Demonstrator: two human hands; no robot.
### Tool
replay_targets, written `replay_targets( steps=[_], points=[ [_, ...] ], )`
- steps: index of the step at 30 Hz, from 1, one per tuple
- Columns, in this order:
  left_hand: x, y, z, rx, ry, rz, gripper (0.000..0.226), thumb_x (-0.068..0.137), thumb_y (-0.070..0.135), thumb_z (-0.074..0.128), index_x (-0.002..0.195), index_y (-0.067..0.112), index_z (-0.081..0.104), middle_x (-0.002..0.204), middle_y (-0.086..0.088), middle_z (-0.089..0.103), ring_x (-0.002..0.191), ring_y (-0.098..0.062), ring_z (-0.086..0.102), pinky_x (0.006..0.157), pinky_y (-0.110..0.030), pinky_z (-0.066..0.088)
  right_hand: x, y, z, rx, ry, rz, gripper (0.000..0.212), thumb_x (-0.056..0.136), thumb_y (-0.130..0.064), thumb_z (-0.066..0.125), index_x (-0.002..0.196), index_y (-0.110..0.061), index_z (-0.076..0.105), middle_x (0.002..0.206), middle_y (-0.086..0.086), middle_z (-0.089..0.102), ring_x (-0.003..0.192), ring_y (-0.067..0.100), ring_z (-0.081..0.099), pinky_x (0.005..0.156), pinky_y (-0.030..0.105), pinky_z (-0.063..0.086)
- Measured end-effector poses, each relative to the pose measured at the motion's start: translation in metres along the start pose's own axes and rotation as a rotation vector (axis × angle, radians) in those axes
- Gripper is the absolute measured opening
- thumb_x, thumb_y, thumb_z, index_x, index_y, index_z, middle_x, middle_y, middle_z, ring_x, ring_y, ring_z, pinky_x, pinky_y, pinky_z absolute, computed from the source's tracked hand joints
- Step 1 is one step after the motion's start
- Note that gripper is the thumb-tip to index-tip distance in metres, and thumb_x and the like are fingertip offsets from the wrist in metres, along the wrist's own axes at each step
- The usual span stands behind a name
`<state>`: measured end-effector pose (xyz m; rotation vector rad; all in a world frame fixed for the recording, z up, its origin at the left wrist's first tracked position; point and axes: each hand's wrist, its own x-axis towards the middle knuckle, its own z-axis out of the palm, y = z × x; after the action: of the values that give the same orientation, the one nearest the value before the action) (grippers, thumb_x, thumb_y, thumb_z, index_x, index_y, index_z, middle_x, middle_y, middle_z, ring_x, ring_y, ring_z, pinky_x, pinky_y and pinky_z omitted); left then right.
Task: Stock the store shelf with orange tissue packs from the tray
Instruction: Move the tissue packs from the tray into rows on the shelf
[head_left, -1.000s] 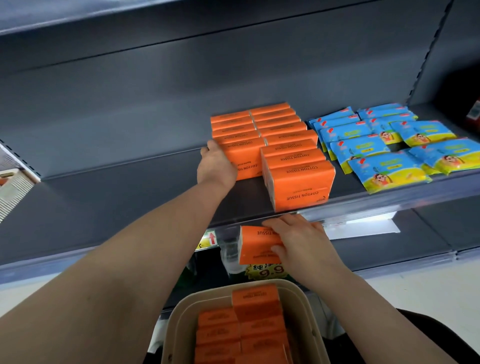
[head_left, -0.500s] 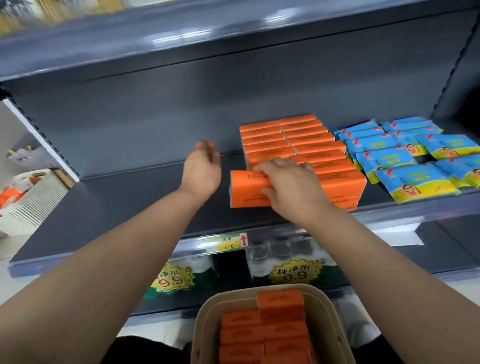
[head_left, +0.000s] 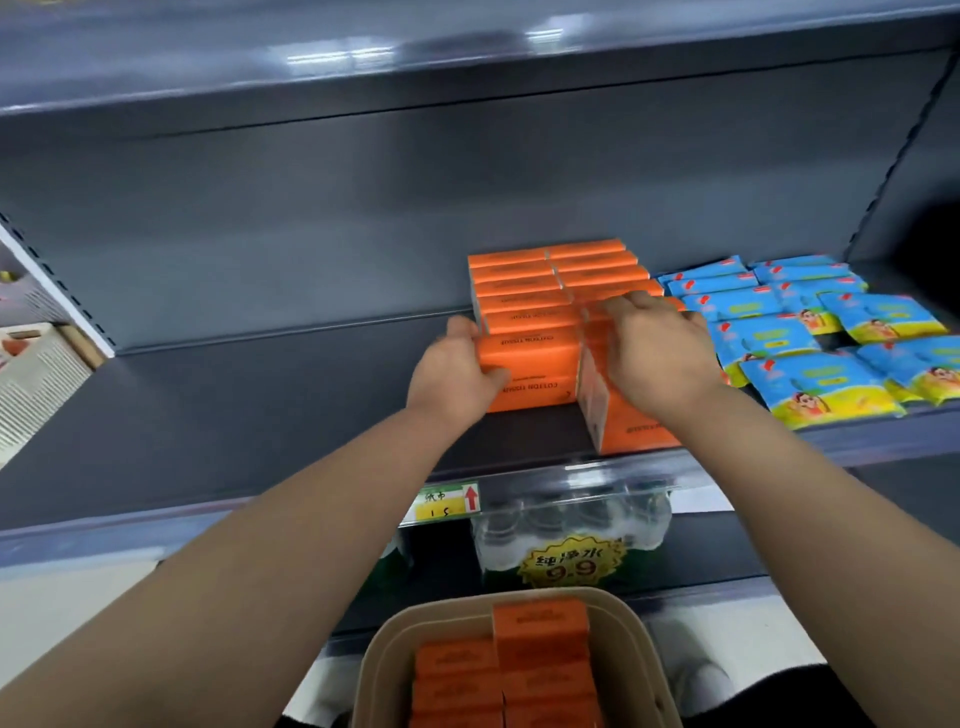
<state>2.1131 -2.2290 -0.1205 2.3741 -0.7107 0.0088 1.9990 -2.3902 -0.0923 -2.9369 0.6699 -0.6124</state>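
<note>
- Head view: two bare arms reach up to a dark grey shelf (head_left: 260, 415). On it, orange tissue packs (head_left: 519, 291) stand in two columns running from the back wall toward the front edge.
- The left hand (head_left: 457, 374) grips the front left pack (head_left: 540, 364) at its left end. Its fingers (head_left: 460, 328) curl over the top edge and the thumb presses on the front face.
- The right hand (head_left: 660, 358) lies palm down over the front of the right column. Its fingers (head_left: 623, 305) are stretched out and slightly spread across the pack tops. Blur hides whether any fingertip hooks an edge.
- The front right pack (head_left: 639, 431) stands under that wrist. It sits nearer the shelf lip than the front left pack and touches it side to side.
- Blue and yellow packets (head_left: 810, 379) lie overlapping on the same shelf, just right of the orange columns.
- A beige tray (head_left: 384, 644) sits at the bottom of the view, below the shelf and between the arms. Inside it are more orange packs (head_left: 540, 623), one raised above the rest.
- A price tag (head_left: 447, 501) with a red arrow is on the shelf edge.
- Under the shelf edge is a wrapped bundle of clear bottles (head_left: 571, 519), bearing a yellow starburst label (head_left: 571, 564) that reads 9.9.
- A white slotted basket (head_left: 36, 374) shows at the left edge.
</note>
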Motion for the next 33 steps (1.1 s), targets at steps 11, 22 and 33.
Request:
replay_targets(
  steps=[11,22,33],
  points=[
    [0.007,0.019,0.018,0.052,0.092,-0.037,0.048,0.082,0.022,0.071,0.119,0.01,0.042,0.114,-0.011,0.059,0.102,-0.027,0.061,0.072,-0.03,0.044,-0.009,0.018,0.007,0.03,-0.108,-0.021,0.035,0.094,-0.021,0.041,0.128,-0.02,0.053,0.126,0.004,0.054,0.12,0.027,0.047,0.097,0.044,0.033],
    [-0.012,0.019,0.008,0.037,0.059,-0.038,0.062,0.081,0.025,0.073,0.128,0.006,0.037,0.132,-0.012,0.046,0.102,-0.026,0.059,0.077,-0.031,0.047,-0.024,0.009,0.007,0.054,-0.006,-0.084,0.036,0.096,-0.022,0.042,0.131,-0.021,0.051,0.125,0.003,0.056,0.119,0.027,0.047,0.093,0.041,0.032],
    [-0.152,-0.047,-0.008,0.004,-0.053,0.098,0.044,0.086,0.017,0.066,0.126,0.017,0.049,0.12,0.004,0.059,0.092,-0.009,0.06,0.082,-0.033,0.053,-0.15,-0.028,0.034,0.112,0.045,-0.291,0.035,0.077,-0.014,0.069,0.112,-0.017,0.065,0.105,0.002,0.065,0.1,0.028,0.06,0.078,0.04,0.045]
  ],
)
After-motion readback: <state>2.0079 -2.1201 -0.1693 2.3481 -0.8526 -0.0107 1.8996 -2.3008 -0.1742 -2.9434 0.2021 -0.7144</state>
